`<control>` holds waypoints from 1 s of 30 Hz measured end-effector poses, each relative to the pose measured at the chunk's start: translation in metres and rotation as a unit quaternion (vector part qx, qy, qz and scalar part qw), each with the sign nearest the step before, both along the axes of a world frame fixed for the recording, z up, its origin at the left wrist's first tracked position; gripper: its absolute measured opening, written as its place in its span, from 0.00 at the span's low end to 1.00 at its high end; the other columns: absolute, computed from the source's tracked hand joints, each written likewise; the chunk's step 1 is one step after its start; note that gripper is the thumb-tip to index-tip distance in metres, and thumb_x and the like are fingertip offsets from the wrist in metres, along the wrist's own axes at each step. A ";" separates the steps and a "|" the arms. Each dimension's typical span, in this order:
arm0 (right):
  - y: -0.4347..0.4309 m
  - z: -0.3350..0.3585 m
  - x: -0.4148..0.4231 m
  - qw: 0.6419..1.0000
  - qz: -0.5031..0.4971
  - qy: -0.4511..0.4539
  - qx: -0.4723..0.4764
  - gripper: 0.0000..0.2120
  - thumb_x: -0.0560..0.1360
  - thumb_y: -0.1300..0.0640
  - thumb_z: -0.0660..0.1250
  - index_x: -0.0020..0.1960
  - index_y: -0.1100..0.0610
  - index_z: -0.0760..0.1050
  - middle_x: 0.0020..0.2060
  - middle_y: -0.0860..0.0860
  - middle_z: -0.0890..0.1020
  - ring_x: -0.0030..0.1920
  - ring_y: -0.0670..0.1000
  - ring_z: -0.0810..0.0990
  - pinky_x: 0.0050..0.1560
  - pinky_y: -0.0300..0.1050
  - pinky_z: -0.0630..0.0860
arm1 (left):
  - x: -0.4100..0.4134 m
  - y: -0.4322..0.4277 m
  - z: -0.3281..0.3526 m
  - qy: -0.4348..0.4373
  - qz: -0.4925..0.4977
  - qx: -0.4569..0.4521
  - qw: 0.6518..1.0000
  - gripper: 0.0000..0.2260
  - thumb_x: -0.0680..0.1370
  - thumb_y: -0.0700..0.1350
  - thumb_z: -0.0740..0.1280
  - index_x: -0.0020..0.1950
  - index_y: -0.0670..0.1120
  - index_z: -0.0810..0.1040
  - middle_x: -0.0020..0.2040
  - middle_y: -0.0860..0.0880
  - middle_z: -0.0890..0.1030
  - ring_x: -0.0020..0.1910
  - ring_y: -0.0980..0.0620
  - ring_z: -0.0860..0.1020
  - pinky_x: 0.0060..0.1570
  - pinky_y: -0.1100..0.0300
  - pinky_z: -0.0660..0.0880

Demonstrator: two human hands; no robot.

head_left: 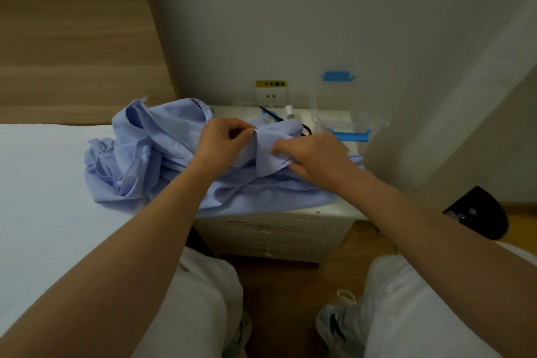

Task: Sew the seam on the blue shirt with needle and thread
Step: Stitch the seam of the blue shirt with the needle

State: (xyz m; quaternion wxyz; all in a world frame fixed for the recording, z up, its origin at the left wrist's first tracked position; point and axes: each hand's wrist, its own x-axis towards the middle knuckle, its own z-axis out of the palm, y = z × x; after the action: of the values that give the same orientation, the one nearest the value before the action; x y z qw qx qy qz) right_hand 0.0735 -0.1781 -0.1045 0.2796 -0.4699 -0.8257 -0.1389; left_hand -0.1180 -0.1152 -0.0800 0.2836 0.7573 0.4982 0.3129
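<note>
Item: blue shirt (pixel 145 154), being kept heaped across worktop (pixel 341 204) and bed (pixel 43 183). Raised fold being pinched by left hand (pixel 223 142). Ridge is being held running rightward into right hand (pixel 313 157), fingers closed on cloth. Needle not discernible.

The blue shirt (pixel 162 154) is showing plain pale blue across the white nightstand (pixel 276 229). At the nightstand's back edge a thread spool (pixel 289 111) is showing white beside a black tool (pixel 271 116), and clear containers (pixel 331 99) are carrying bright blue clips (pixel 350 135). Above the nightstand a label (pixel 271 84) is showing yellow with black characters. Left of the nightstand a bedsheet (pixel 43 183) is lying white below a tan wood-grain headboard (pixel 72 38). Right of it a black object (pixel 479 215) is sitting on brown floor (pixel 290 285).
</note>
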 end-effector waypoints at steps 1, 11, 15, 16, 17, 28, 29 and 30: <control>0.000 0.002 0.000 0.999 -0.017 0.046 -0.015 0.08 0.73 0.52 0.65 0.45 0.53 0.81 0.26 0.50 0.78 0.25 0.52 0.76 0.30 0.44 0.73 | 0.000 -0.001 0.000 -0.005 -0.009 -0.017 1.000 0.08 0.79 0.46 0.65 0.51 0.47 0.84 0.41 0.52 0.82 0.41 0.55 0.77 0.38 0.71 0.70; 0.003 0.016 0.005 0.781 -0.177 0.527 -0.286 0.23 0.79 0.45 0.62 0.40 0.64 0.79 0.35 0.58 0.80 0.37 0.49 0.76 0.44 0.43 0.72 | 0.006 -0.006 0.002 -0.079 -0.013 -0.112 0.990 0.13 0.78 0.37 0.65 0.62 0.44 0.74 0.44 0.51 0.78 0.41 0.57 0.77 0.40 0.71 0.74; 0.006 0.010 0.007 0.779 -0.228 0.491 -0.317 0.24 0.80 0.44 0.60 0.49 0.66 0.79 0.44 0.63 0.82 0.47 0.58 0.80 0.52 0.53 0.75 | 0.011 -0.012 0.002 -0.082 -0.034 -0.233 0.968 0.21 0.79 0.46 0.65 0.71 0.48 0.66 0.58 0.46 0.78 0.56 0.49 0.76 0.59 0.56 0.73; 0.006 0.009 0.007 0.776 -0.230 0.486 -0.331 0.23 0.80 0.45 0.59 0.48 0.65 0.79 0.43 0.61 0.82 0.46 0.58 0.80 0.52 0.52 0.75 | 0.012 -0.015 0.005 -0.114 -0.050 -0.260 0.958 0.24 0.78 0.49 0.67 0.73 0.49 0.65 0.61 0.47 0.76 0.58 0.50 0.75 0.60 0.56 0.73; 0.006 0.008 0.006 0.771 -0.227 0.487 -0.341 0.22 0.81 0.47 0.59 0.47 0.65 0.78 0.42 0.59 0.81 0.45 0.56 0.79 0.51 0.50 0.74 | 0.013 -0.016 0.008 -0.135 -0.079 -0.278 0.948 0.28 0.76 0.52 0.68 0.74 0.51 0.62 0.62 0.49 0.74 0.58 0.52 0.75 0.60 0.57 0.73; 0.003 0.019 0.004 0.828 -0.085 0.459 -0.310 0.18 0.76 0.47 0.67 0.32 0.54 0.70 0.24 0.49 0.66 0.24 0.42 0.64 0.28 0.32 0.64 | 0.019 -0.012 -0.004 -0.063 -0.065 -0.015 0.996 0.18 0.75 0.39 0.70 0.64 0.45 0.72 0.48 0.48 0.80 0.46 0.56 0.79 0.40 0.77 0.72; 0.002 0.019 0.004 0.839 -0.067 0.448 -0.302 0.14 0.74 0.48 0.70 0.34 0.52 0.73 0.23 0.48 0.66 0.23 0.42 0.63 0.29 0.33 0.64 | 0.020 -0.014 -0.002 -0.065 -0.064 -0.026 0.995 0.18 0.75 0.38 0.70 0.63 0.46 0.72 0.47 0.47 0.81 0.45 0.56 0.79 0.39 0.76 0.73; 0.002 0.019 0.005 0.848 -0.054 0.434 -0.298 0.10 0.73 0.51 0.72 0.36 0.50 0.75 0.23 0.47 0.67 0.24 0.42 0.63 0.29 0.34 0.64 | 0.020 -0.014 -0.002 -0.072 -0.069 -0.040 0.994 0.18 0.74 0.38 0.70 0.63 0.46 0.73 0.45 0.45 0.81 0.43 0.57 0.79 0.39 0.74 0.74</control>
State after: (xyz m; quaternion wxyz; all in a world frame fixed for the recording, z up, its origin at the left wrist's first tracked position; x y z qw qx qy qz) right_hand 0.0788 -0.1759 -0.0859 0.4477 -0.5870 -0.5952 0.3173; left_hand -0.0976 -0.1294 -0.0817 0.3698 0.7531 0.4353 0.3265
